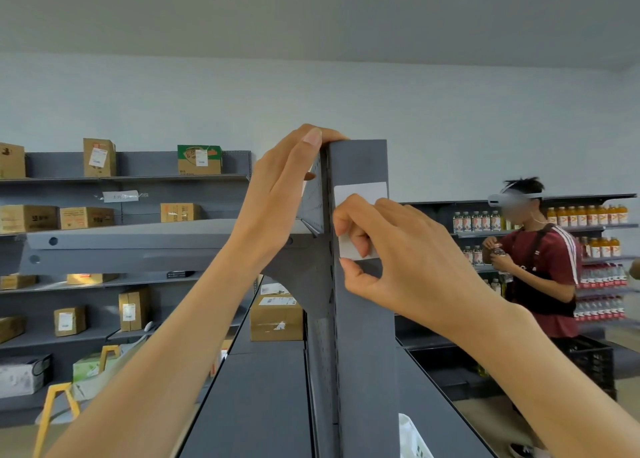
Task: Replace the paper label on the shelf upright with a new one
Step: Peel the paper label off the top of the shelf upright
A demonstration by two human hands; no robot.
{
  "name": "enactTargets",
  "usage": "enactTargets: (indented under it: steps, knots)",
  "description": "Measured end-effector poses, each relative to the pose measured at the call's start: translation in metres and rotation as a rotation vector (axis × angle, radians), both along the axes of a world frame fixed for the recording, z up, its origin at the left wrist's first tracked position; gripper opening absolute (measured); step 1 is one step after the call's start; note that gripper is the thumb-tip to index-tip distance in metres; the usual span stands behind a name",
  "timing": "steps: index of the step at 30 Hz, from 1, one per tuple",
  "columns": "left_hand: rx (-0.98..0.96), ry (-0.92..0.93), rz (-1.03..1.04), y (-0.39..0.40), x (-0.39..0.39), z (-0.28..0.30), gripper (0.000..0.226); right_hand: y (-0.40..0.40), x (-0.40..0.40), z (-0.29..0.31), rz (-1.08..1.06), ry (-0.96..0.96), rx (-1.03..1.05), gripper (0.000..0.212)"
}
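we stand in a store room with a pale wall point(450, 111) and a grey ceiling point(311, 14), and in front of us rises the dark grey shelf upright point(363, 319), with flat grey shelves point(263, 398) going down on both sides of it. at the left, long grey racks point(138, 180) carry brown cardboard boxes point(99, 157), one of them with a green top point(199, 159), and low at the left we see a yellow step ladder point(55, 409). at the right, another rack holds rows of bottles point(585, 215), orange and clear, and a person in a dark red shirt point(550, 267) stands before it with a white headset on. the white paper label point(360, 194) sits on the front face of the upright, near its top. our left hand point(277, 201) grips the top of the upright, fingers curled over its edge. our right hand point(398, 249) lies against the label, with thumb and bent fingers pinching narrowly at its lower part; the hand covers the middle of the label, so we cannot tell if the paper is one piece or two, or if its lower edge is lifted from the metal. the print on the boxes is too small to read. a white thing point(414, 437) at the bottom edge is cut off and we cannot tell what it is.
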State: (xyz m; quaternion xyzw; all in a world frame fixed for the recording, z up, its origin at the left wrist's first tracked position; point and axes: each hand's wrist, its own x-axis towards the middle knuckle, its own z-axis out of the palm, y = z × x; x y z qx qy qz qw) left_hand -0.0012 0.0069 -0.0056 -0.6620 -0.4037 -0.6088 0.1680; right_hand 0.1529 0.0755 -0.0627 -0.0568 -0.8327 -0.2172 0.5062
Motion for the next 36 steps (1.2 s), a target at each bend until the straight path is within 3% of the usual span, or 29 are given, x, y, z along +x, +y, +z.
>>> enactTargets:
  steps: [7, 22, 36]
  knots:
    - [-0.007, -0.014, -0.019, 0.001, -0.001, 0.0, 0.041, -0.001, 0.007, 0.0, 0.049, -0.014, -0.025, 0.034]
    - [-0.018, -0.013, -0.028, 0.0, -0.001, 0.0, 0.042, -0.002, 0.003, 0.002, -0.011, -0.047, 0.006, 0.011]
    - [-0.021, 0.0, -0.037, -0.001, 0.0, 0.001, 0.041, -0.006, -0.005, 0.002, -0.099, 0.015, 0.146, 0.009]
